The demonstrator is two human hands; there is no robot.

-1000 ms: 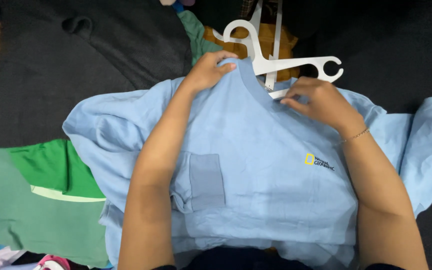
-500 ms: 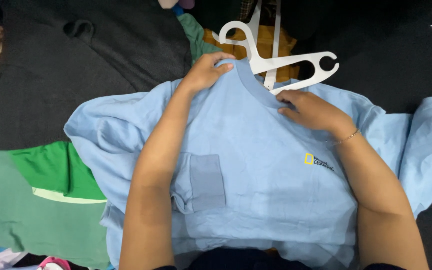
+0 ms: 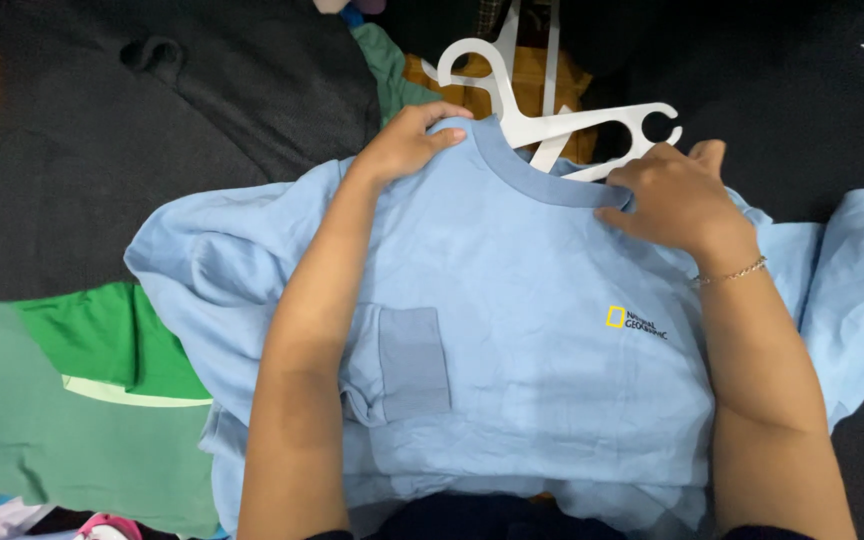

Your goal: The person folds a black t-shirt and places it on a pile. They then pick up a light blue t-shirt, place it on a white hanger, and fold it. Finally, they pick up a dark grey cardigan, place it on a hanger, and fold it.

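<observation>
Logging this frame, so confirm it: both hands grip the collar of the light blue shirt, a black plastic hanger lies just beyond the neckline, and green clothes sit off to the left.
One detail is wrong: the hanger is white, not black, as the head view shows. The rest holds: the left hand and right hand grip the collar of the light blue shirt, the hanger lies just beyond the neckline, and green clothes sit to the left.

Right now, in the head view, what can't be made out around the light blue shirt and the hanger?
- White hanger: its lower part lies under the shirt collar.
- Light blue shirt: both forearms cover parts of it; the hem is cut off by the bottom edge.
- Right hand: whether its fingertips pinch the collar or merely press it is unclear.
- Left hand: fingertips curl over the collar, grip hidden.
</observation>
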